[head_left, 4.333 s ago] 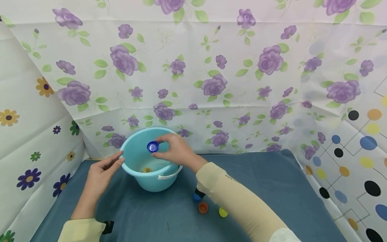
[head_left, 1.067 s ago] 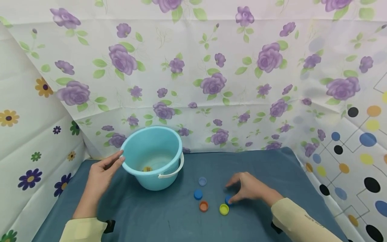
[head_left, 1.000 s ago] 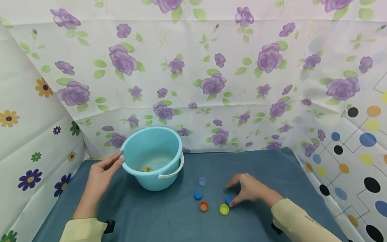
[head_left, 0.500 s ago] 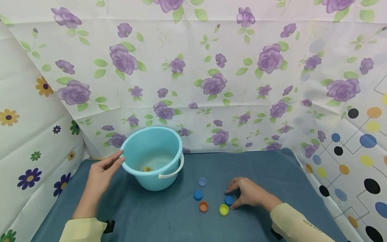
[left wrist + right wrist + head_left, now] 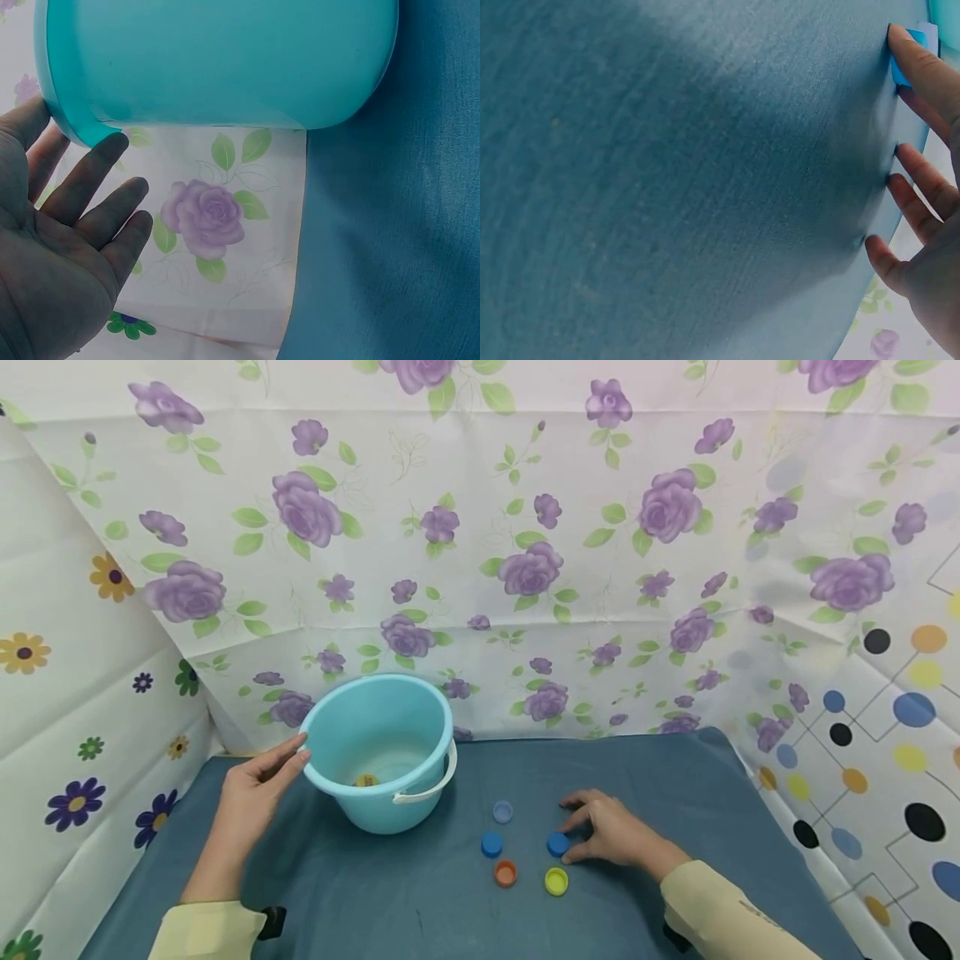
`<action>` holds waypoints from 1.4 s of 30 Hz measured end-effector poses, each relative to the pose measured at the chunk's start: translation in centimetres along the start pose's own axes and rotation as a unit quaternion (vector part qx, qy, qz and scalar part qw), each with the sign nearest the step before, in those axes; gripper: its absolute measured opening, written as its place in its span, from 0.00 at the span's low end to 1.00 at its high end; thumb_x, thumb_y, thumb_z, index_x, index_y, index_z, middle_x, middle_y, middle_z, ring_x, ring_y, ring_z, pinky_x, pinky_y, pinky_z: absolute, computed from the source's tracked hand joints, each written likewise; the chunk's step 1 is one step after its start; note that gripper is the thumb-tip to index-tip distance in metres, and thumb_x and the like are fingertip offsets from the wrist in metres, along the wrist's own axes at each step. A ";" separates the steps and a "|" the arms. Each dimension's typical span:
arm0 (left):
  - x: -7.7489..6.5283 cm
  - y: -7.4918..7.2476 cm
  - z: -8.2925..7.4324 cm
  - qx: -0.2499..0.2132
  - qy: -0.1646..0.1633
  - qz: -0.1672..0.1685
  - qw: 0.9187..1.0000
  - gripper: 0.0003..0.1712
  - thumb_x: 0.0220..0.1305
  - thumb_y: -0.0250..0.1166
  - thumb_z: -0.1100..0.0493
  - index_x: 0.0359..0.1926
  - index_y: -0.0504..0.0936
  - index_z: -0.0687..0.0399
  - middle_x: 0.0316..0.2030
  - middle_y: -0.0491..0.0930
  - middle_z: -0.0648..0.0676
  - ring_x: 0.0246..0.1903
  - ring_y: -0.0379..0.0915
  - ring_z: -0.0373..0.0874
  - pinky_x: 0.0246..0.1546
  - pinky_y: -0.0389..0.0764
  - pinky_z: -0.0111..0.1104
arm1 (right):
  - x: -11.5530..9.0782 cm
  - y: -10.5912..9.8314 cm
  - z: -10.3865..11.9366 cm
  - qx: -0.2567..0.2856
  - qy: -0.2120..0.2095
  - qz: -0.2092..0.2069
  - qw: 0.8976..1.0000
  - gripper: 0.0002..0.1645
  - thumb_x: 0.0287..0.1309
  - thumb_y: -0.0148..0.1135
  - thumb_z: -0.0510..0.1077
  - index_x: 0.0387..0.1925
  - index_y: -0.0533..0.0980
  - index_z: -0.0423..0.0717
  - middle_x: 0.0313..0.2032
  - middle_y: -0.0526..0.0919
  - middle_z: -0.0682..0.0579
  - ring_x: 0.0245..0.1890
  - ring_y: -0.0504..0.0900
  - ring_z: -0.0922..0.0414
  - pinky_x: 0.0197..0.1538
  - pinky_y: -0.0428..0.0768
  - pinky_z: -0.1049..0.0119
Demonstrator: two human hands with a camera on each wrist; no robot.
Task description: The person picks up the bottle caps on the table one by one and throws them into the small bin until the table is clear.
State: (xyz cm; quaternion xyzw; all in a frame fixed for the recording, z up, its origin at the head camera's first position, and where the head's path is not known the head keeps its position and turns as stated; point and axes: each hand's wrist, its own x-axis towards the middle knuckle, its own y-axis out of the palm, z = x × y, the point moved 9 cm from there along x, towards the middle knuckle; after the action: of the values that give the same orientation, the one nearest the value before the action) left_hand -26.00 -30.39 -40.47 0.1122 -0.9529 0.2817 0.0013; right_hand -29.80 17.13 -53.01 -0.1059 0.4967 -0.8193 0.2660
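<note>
A light-blue bucket [image 5: 390,814] with a white handle stands at the left of the table. My left hand [image 5: 251,793] pinches the left side of its rim; in the left wrist view the other fingers [image 5: 112,214] spread out below the rim. Inside, a yellow piece [image 5: 366,780] shows at the bottom. To the right, my right hand [image 5: 611,831] has thumb and index finger around a blue bottle cap [image 5: 557,844] low at the tablecloth. The right wrist view shows that blue cap [image 5: 904,64] between thumb and index finger, the other fingers apart from it.
Left of the right hand lie a pale-blue cap [image 5: 502,812], another blue cap [image 5: 491,844] and an orange cap [image 5: 506,873]. A yellow cap [image 5: 556,882] lies just in front of the held one. Flowered sheeting [image 5: 465,568] stands behind the dark-blue tablecloth [image 5: 420,893].
My right hand, which held a dark-blue cap over the bucket, went down to the table at the right. Lately it closed around the blue cap, which shifted left and away. My left hand stayed put.
</note>
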 end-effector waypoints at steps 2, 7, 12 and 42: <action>0.0 0.0 0.0 0.000 -0.001 0.000 1.000 0.32 0.60 0.53 0.31 0.64 0.68 0.30 0.66 0.67 0.52 0.63 0.65 0.52 0.55 0.74 0.50 | 0.0 0.0 -0.1 0.001 0.001 -0.004 1.000 0.25 0.32 0.71 0.71 0.39 0.80 0.78 0.62 0.70 0.58 0.63 0.65 0.49 0.60 0.64 0.38; -0.1 0.0 0.1 0.000 -0.002 -0.001 1.000 0.31 0.60 0.53 0.31 0.64 0.68 0.29 0.66 0.66 0.52 0.63 0.65 0.51 0.56 0.74 0.49 | -0.1 0.1 0.0 0.008 -0.002 -0.005 1.000 0.26 0.34 0.71 0.70 0.42 0.80 0.77 0.65 0.67 0.56 0.67 0.62 0.47 0.62 0.61 0.37; -0.1 0.0 0.1 0.002 -0.001 -0.003 1.000 0.31 0.60 0.53 0.31 0.63 0.68 0.29 0.65 0.67 0.51 0.63 0.65 0.51 0.56 0.74 0.48 | -0.1 0.2 0.1 0.011 -0.004 -0.005 1.000 0.24 0.36 0.70 0.71 0.41 0.79 0.78 0.66 0.66 0.57 0.67 0.62 0.48 0.63 0.61 0.38; 0.1 0.0 0.0 -0.003 -0.001 0.001 1.000 0.32 0.59 0.54 0.31 0.64 0.68 0.30 0.66 0.66 0.53 0.63 0.65 0.52 0.56 0.73 0.51 | 1.0 -2.9 0.8 0.063 0.017 -0.064 0.996 0.23 0.44 0.70 0.64 0.45 0.81 0.67 0.58 0.76 0.52 0.60 0.73 0.54 0.55 0.78 0.53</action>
State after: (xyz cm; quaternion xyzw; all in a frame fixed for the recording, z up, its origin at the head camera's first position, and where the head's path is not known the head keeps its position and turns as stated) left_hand -26.10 -30.41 -40.50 0.1114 -0.9539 0.2787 0.0000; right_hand -31.27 17.08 -50.18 -0.1067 0.4410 -0.8657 0.2113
